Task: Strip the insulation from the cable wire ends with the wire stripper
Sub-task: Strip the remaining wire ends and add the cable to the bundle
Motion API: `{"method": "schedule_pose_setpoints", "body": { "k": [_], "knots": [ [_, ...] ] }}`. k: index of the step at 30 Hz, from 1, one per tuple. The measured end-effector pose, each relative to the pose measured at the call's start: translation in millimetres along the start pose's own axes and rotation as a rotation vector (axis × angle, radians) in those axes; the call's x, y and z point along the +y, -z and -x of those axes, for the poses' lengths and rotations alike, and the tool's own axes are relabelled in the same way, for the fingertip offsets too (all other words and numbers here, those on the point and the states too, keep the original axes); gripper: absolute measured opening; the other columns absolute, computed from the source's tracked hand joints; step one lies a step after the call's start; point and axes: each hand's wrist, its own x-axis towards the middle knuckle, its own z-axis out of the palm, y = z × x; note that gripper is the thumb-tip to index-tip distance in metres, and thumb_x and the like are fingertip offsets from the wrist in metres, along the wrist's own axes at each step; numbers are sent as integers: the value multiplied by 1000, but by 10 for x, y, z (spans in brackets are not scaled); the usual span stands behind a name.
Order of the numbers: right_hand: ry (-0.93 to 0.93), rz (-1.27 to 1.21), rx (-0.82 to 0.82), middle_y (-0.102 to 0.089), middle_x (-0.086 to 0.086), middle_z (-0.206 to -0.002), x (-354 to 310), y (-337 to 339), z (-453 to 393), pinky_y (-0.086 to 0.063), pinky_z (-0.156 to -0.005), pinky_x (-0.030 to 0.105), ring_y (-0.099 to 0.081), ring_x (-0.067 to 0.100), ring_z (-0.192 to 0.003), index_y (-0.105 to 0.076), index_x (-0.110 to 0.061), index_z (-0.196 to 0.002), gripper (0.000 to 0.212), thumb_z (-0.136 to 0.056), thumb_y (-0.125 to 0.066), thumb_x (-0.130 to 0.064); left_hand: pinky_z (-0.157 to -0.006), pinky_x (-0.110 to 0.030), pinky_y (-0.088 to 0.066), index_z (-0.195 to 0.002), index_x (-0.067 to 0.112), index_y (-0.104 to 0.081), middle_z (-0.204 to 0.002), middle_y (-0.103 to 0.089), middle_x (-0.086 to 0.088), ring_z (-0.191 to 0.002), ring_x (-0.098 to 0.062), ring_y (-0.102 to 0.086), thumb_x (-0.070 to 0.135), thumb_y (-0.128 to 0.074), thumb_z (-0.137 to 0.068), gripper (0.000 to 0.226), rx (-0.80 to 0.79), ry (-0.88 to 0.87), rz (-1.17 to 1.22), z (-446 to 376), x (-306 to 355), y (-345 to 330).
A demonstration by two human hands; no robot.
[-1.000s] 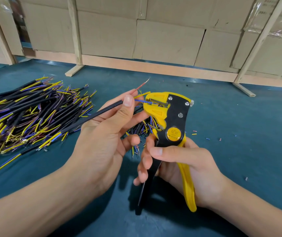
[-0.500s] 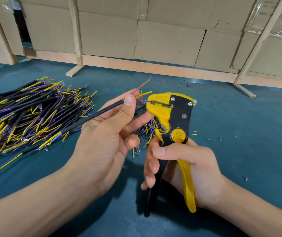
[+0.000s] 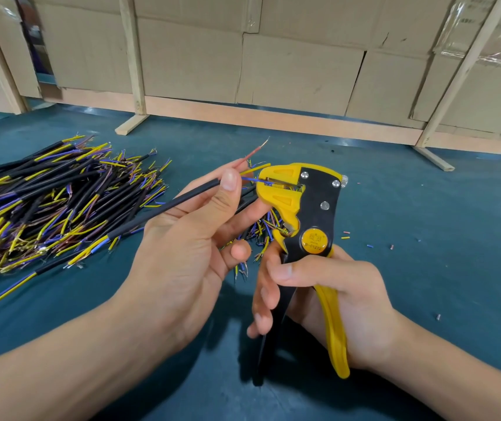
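While my left hand (image 3: 182, 256) is still pinching the black cable (image 3: 164, 208), my right hand (image 3: 331, 296), wrapped round the wire stripper (image 3: 309, 214), is feeding the blue wire (image 3: 250, 179) deeper into its mouth, ready for squeezing.

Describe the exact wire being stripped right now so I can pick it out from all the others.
Start at the yellow-and-black wire stripper gripped by the right hand at centre. The black cable pinched in the left hand fans into three cores at its tip. The blue core is the one entering the stripper's head; the yellow core and red core splay free above it.
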Motion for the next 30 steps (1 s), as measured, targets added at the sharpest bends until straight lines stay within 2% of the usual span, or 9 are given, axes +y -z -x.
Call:
{"method": "schedule_pose_setpoints", "body": {
  "k": [9, 13, 16, 19, 23, 25, 27, 29, 30],
  "knots": [
    [-3, 24, 5, -55, 16, -64, -5, -20, 5, -49, -67, 49, -59, 31, -55, -58, -2, -69, 12, -79, -54, -4, -65, -16, -53, -129, 25, -66, -127, -69, 5, -111, -12, -67, 32, -62, -96, 34, -6, 19, 30, -15, -13, 38],
    [-8, 6, 10, -53, 16, -58, -6, -21, 7, -55, -58, 43, -55, 31, -49, -58, 0, -64, 16, -78, -59, -8, -63, -16, -53, -128, 26, -67, -127, -69, 5, -111, -12, -68, 31, -64, -92, 36, 4, 12, 6, -13, -22, 35],
    [-25, 7, 74, -47, 14, -51, 4, -38, 14, -51, -48, 35, -49, 26, -41, -55, -5, -59, 23, -72, -67, -19, -60, -15, -53, -121, 26, -71, -120, -72, 6, -106, -11, -70, 29, -63, -89, 33, 42, 27, 10, 13, 7, -25],
    [-19, -3, 184, -37, 9, -46, 7, -51, 6, -43, -39, 26, -39, 20, -34, -48, -10, -56, 27, -66, -69, -23, -53, -14, -47, -111, 29, -76, -110, -74, 9, -93, -8, -69, 31, -67, -85, 28, 114, 26, 3, 25, 50, -122],
    [-3, 32, 229, -38, 10, -45, 22, -72, 7, -43, -39, 27, -39, 22, -34, -49, -10, -54, 25, -73, -65, -16, -47, -18, -43, -102, 21, -80, -102, -73, 7, -80, -7, -63, 39, -73, -75, 33, 263, 56, -28, 16, 100, -218],
    [11, 53, 260, -40, 11, -45, 32, -93, 11, -43, -41, 28, -40, 23, -34, -50, -9, -53, 26, -74, -63, -17, -47, -18, -44, -93, 14, -78, -92, -74, 4, -78, -7, -66, 34, -69, -82, 25, 294, 71, -23, -43, 156, -222],
    [27, -7, 322, -41, 9, -47, 27, -80, 16, -44, -43, 30, -41, 23, -36, -49, -11, -54, 25, -73, -64, -17, -46, -15, -44, -84, 13, -71, -79, -73, 4, -77, -7, -71, 27, -62, -94, 19, 391, 86, 86, -168, 311, -116],
    [21, -82, 397, -41, 6, -50, -11, -23, 4, -45, -44, 30, -42, 22, -38, -48, -13, -56, 24, -69, -68, -14, -43, -12, -40, -87, 14, -65, -73, -69, 5, -78, -7, -71, 24, -57, -100, 18, 490, 34, 129, -296, 533, 50],
    [7, -107, 424, -42, 6, -52, -25, -13, -7, -45, -45, 30, -42, 22, -39, -49, -14, -56, 23, -67, -69, -16, -42, -12, -37, -91, 14, -63, -73, -66, 6, -78, -7, -70, 24, -57, -100, 15, 481, 18, 71, -327, 606, 124]
  ]
}}
